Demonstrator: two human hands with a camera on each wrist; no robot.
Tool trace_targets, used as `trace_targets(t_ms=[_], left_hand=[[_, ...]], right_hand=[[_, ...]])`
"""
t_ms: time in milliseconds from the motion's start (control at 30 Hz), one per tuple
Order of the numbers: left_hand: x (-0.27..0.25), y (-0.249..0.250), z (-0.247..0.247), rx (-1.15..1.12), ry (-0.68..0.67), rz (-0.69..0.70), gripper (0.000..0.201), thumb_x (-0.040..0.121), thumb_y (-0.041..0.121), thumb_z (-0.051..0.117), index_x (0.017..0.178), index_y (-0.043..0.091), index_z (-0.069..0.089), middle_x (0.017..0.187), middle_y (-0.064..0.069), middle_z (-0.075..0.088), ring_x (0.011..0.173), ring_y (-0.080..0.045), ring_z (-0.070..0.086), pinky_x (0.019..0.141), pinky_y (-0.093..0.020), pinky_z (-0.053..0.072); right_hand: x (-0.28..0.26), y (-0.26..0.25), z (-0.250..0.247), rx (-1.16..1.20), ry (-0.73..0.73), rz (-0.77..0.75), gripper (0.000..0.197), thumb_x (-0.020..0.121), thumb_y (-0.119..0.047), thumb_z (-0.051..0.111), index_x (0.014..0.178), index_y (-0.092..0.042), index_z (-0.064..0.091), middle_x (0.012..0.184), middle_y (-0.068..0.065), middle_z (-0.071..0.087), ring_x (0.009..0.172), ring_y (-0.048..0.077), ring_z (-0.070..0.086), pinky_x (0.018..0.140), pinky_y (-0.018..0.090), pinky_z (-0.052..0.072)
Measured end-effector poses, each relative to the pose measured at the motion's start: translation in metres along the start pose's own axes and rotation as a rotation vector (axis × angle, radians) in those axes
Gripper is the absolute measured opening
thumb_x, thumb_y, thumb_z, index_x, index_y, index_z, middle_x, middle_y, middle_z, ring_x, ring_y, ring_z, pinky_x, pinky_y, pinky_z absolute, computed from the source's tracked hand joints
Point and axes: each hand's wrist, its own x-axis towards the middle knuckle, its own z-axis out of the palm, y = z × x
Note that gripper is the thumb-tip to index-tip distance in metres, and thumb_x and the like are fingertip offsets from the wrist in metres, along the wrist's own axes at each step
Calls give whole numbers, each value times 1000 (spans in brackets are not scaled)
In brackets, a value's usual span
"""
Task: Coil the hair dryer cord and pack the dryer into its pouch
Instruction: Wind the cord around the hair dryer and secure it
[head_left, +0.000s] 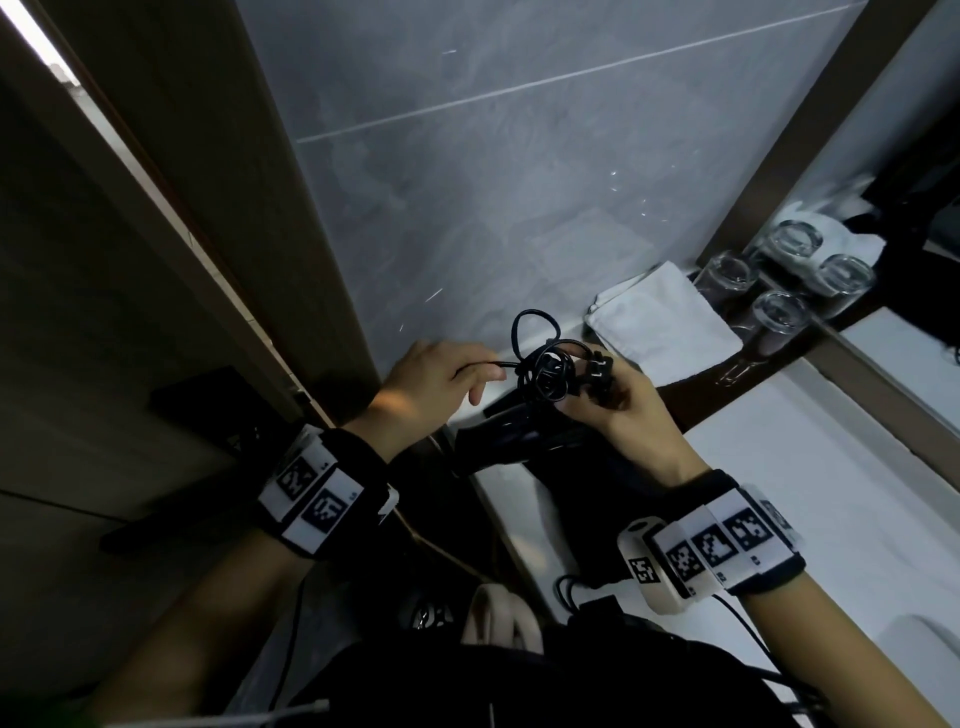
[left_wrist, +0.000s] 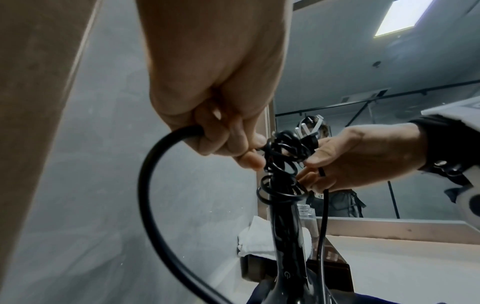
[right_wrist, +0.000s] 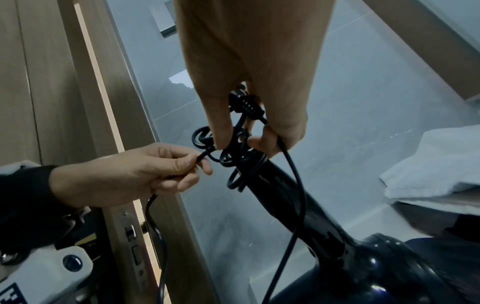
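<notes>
- Wrist bands with printed markers sit closest to the head camera, one on each forearm, above a pale worktop (head_left: 810, 467).
- Left hand (head_left: 436, 374) pinches the black cord (left_wrist: 148, 185) between thumb and curled fingers (left_wrist: 233, 142), just beside the tangle of loops.
- Right hand (head_left: 628, 410) has its fingers (right_wrist: 221, 127) curled round the plug (right_wrist: 246, 102) and the bundled loops at the end of the handle.
- Hair dryer (right_wrist: 298, 209) stands with its handle up between the two hands, its glossy dark body low over the worktop edge.
- Cord looks thin and springy; its loops are uneven, so it will likely uncoil unless held where the turns cross.
- Dryer shell seems hard and slick; the handle is the sound place to grip it.
- A white folded cloth (head_left: 665, 322), possibly the pouch, lies near the wall by upturned glasses (head_left: 779, 312).
</notes>
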Motion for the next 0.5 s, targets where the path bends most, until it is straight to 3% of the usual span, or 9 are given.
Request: trace_targets(t_ms=[33, 100, 133, 200, 267, 333, 433, 500], left_hand=[[2, 2, 1, 3, -12, -10, 28, 86, 30, 56, 73, 7, 64, 64, -15, 61, 68, -26, 59, 73, -34, 45], [3, 4, 5, -33, -19, -6, 16, 85, 26, 58, 82, 12, 63, 62, -5, 63, 63, -10, 56, 73, -33, 45], [4, 5, 7, -43, -26, 2, 8, 86, 22, 60, 85, 14, 60, 62, 0, 65, 58, -1, 52, 71, -31, 44], [6, 7, 12, -34, -51, 6, 13, 86, 19, 61, 87, 17, 48, 64, 4, 67, 53, 4, 48, 69, -32, 44], [8, 8, 17, -24, -68, -6, 20, 86, 18, 60, 89, 16, 41, 66, 5, 68, 57, -2, 51, 73, -35, 45], [9, 8, 21, -17, -89, -15, 24, 88, 19, 59, 93, 16, 36, 68, 4, 70, 65, -12, 57, 74, -34, 45], [5, 8, 28, -71, -84, -28, 35, 86, 19, 62, 102, 19, 31, 73, 0, 71, 69, -19, 63, 68, -24, 44], [3, 8, 29, -130, -43, -48, 47, 81, 18, 67, 108, 21, 29, 76, -3, 71, 69, -24, 61, 69, -26, 46]], right_hand=[[1, 0, 0, -1, 13, 19, 45, 75, 2, 74, 112, -21, 61, 76, -15, 64, 68, -5, 56, 69, 11, 45], [1, 0, 0, 15, 66, 53, 52, 69, -1, 79, 109, -29, 61, 69, -14, 57, 64, 0, 52, 69, 18, 46], [1, -1, -1, 11, 83, 46, 56, 67, -1, 81, 109, -33, 61, 71, -14, 58, 65, 3, 51, 72, 20, 48], [0, -3, -1, -31, 73, 23, 63, 63, -4, 84, 110, -38, 59, 83, -10, 63, 69, 7, 53, 76, 24, 50], [0, -7, -2, -59, 38, 21, 67, 62, -8, 86, 116, -35, 57, 92, 1, 65, 71, 10, 56, 77, 26, 51], [1, -9, -6, -42, 7, 23, 67, 65, -7, 83, 121, -30, 55, 96, 0, 65, 76, 7, 62, 77, 22, 51], [3, -13, -10, 40, -2, 34, 51, 81, 1, 67, 125, -21, 55, 105, 0, 68, 97, 13, 67, 88, 27, 51], [3, -14, -10, 16, 29, 25, 40, 89, 1, 57, 123, -19, 56, 101, -2, 68, 95, 14, 66, 88, 31, 51]])
